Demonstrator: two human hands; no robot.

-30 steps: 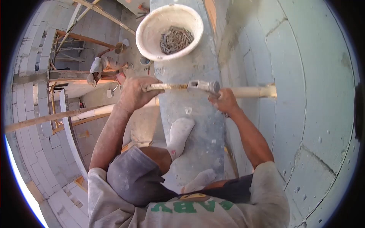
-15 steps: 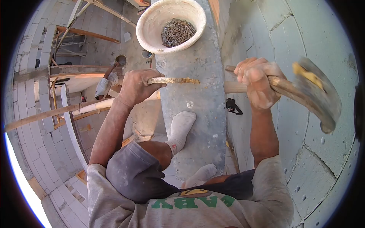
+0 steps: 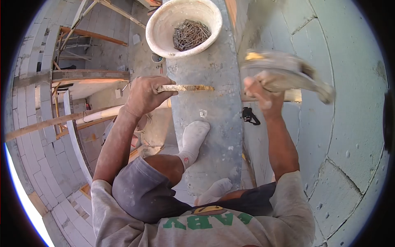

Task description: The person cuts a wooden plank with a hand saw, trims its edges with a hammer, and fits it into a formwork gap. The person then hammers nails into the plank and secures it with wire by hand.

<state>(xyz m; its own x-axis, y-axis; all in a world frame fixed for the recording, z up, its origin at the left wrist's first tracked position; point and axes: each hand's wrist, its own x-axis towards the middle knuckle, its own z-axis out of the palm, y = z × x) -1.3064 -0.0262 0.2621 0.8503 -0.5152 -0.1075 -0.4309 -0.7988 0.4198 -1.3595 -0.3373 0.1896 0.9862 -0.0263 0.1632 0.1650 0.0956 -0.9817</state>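
- Left hand (image 3: 144, 94): its grip is pinching the strip (image 3: 189, 87) by one end; the other end is reaching over the board (image 3: 214, 123).
- The strip is looking light and stiff, perhaps brittle where rough; the smoother end is seeming safest to hold.
- Right hand (image 3: 269, 92): its grip is closing around the blurred hammer (image 3: 294, 66), near the wall (image 3: 312, 136).
- The hammer is probably weighing most at its head; the handle is offering the hold.
- Beyond both, a bowl (image 3: 158, 35) of hard, slim nails (image 3: 191, 36) is resting on the board.
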